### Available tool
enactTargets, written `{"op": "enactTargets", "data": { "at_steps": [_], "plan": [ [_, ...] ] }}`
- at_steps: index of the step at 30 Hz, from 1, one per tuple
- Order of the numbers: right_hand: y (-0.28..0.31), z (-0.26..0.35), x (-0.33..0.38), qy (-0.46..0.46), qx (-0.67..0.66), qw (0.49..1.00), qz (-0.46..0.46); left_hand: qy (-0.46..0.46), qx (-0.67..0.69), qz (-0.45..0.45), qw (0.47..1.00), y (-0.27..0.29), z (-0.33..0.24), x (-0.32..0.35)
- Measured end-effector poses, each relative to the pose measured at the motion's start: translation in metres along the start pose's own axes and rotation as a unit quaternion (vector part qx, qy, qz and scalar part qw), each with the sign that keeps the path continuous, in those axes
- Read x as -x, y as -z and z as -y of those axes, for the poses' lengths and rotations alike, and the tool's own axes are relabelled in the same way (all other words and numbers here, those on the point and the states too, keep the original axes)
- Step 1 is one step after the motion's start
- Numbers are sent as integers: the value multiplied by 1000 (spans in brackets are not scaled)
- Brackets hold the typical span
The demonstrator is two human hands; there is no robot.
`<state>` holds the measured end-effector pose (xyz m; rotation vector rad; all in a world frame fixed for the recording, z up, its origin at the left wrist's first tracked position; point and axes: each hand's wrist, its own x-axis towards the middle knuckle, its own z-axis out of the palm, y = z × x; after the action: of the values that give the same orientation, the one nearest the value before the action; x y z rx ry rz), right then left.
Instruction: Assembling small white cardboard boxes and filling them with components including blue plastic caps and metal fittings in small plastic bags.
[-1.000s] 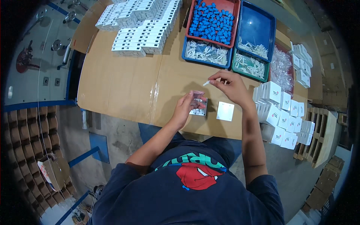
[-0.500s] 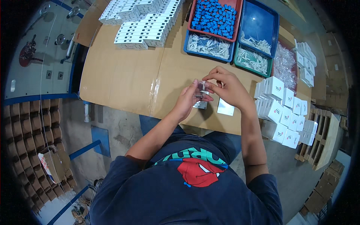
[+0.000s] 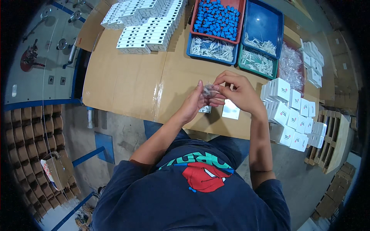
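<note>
Over the near part of the cardboard-covered table, a small clear plastic bag (image 3: pixel 208 91) is between my two hands. My right hand (image 3: pixel 243 94) pinches its right side with thumb and fingertips. Around its left side, my left hand (image 3: pixel 191 103) is cupped, thumb raised and fingers curled beneath. Whether anything is inside the bag cannot be made out. Below the hands lies a small white printed piece (image 3: pixel 205 109), partly covered by my left fingers. A flat white card or box (image 3: pixel 231 110) rests under my right hand.
Stacked white switch-like units (image 3: pixel 148 38) stand at the far left. A red tray (image 3: pixel 240 29) of blue parts, a blue tray (image 3: pixel 212 57) and green tray (image 3: pixel 274 73) of white plugs sit behind my hands. White boxes (image 3: pixel 287 111) pile up right, near clear bags (image 3: pixel 291 63).
The clear bag has been crumpled or turned between my hands and looks smaller. My right hand has shifted slightly right, and the left fingers have spread a little.
</note>
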<state>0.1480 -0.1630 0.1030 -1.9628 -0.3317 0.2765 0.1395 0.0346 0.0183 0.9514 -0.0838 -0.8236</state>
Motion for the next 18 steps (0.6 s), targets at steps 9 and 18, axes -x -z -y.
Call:
{"op": "enactTargets", "data": {
  "at_steps": [9,18],
  "plan": [
    [5,4,5,-21,0,1000,-17,-41,-96,-49,993,-1,-3,2],
    [7,-4,8,-21,-4,1000,-11,-85,-160,-41,982,8,-13,-7]
  ]
}}
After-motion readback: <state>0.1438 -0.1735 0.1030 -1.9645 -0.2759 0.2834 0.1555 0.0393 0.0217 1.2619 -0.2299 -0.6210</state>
